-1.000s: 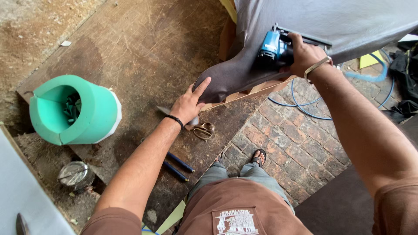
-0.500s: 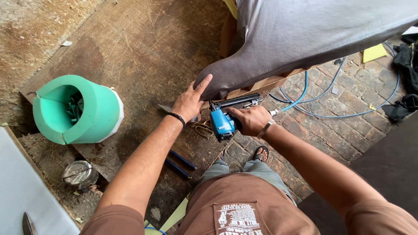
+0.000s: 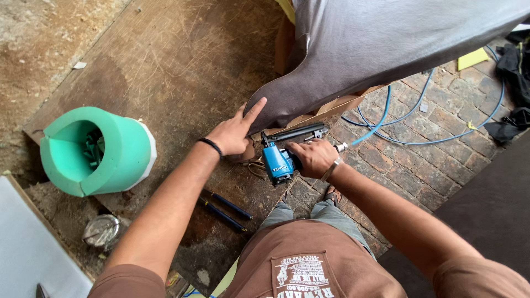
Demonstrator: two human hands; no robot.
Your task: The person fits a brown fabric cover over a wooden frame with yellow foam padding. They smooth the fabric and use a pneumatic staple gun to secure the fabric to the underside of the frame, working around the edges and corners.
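The blue staple gun (image 3: 282,157) lies near the middle, its long black magazine pointing right and a little far, under the grey leather sheet (image 3: 386,44); the right hand (image 3: 313,157) has its fingers closed around the gun's handle. The left hand (image 3: 234,132), fingers stretched open, presses the leather edge just left of the gun. On the wooden board (image 3: 176,60), at the left, a green foam cylinder (image 3: 96,152) holds dark green scraps, and two blue pens (image 3: 223,207) lie near the person.

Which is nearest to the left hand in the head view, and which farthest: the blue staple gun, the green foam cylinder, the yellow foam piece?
From the left hand:
1. Blue staple gun, just right of it, held by the right hand.
2. Green foam cylinder, far left on the board.
3. Yellow foam piece, far upper right on the bricks.
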